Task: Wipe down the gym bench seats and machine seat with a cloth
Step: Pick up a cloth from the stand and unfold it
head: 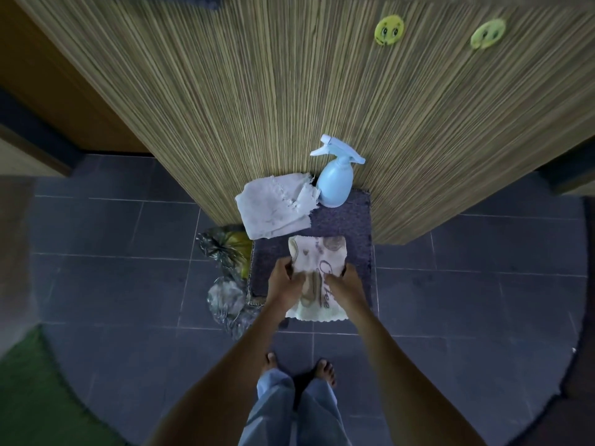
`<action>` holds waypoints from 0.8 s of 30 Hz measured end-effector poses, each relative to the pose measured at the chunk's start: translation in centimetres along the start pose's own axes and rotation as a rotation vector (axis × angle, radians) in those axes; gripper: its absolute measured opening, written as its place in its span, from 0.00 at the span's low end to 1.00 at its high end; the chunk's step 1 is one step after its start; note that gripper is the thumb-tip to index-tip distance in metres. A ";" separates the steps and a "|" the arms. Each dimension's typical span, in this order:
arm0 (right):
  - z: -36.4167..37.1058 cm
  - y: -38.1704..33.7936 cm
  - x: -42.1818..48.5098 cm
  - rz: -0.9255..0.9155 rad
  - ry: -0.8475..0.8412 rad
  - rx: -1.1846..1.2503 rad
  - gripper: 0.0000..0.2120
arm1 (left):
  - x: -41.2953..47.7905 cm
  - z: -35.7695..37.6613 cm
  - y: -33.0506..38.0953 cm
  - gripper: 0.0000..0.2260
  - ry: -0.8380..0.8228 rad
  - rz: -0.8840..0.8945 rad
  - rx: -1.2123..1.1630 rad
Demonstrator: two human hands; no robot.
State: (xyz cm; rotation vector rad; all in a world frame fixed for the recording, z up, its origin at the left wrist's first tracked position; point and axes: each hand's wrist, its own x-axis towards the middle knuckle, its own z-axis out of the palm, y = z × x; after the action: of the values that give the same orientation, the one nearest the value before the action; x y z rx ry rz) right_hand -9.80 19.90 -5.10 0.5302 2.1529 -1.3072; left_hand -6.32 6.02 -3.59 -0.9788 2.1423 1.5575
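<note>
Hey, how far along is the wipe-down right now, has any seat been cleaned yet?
No seat appears in view, so no wiping shows as done. In hand: the left hand and right hand both grip the printed cloth over the purple mat. The spray bottle stands untouched beside a white cloth. Left: probably taking cloth and spray to the benches and machine seat, then wiping them all.

The only writing that can be made out stands on the printed cloth (317, 278), which lies just in front of the pale blue spray bottle (335, 178). Dark cursive lettering runs along it, partly hidden; the letters "ee" show clearly at its near end, and the word seems to be "Coffee". The two yellow round stickers (389, 29) on the striped panel behind the bottle bear cartoon faces, no words.
</note>
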 end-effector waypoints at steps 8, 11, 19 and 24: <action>-3.9 -4.1 -4.2 -0.159 -0.002 0.111 0.14 | -3.4 -2.0 4.3 0.13 -0.052 0.126 -0.226; -6.7 -7.0 -6.7 -0.270 -0.001 0.185 0.11 | -6.0 -3.6 8.3 0.12 -0.098 0.227 -0.322; -15.0 -15.9 -13.9 -0.597 0.020 0.159 0.12 | -13.9 -6.3 19.7 0.12 -0.348 0.370 -0.484; -18.4 -17.7 -16.9 -0.648 0.189 0.078 0.25 | -17.3 -4.8 23.5 0.16 -0.551 0.433 -0.514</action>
State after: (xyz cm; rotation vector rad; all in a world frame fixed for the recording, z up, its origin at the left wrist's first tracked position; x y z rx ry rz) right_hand -12.01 27.68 24.46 -0.0391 2.5551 -1.7327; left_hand -9.41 11.53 25.31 -0.1367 1.6530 2.3209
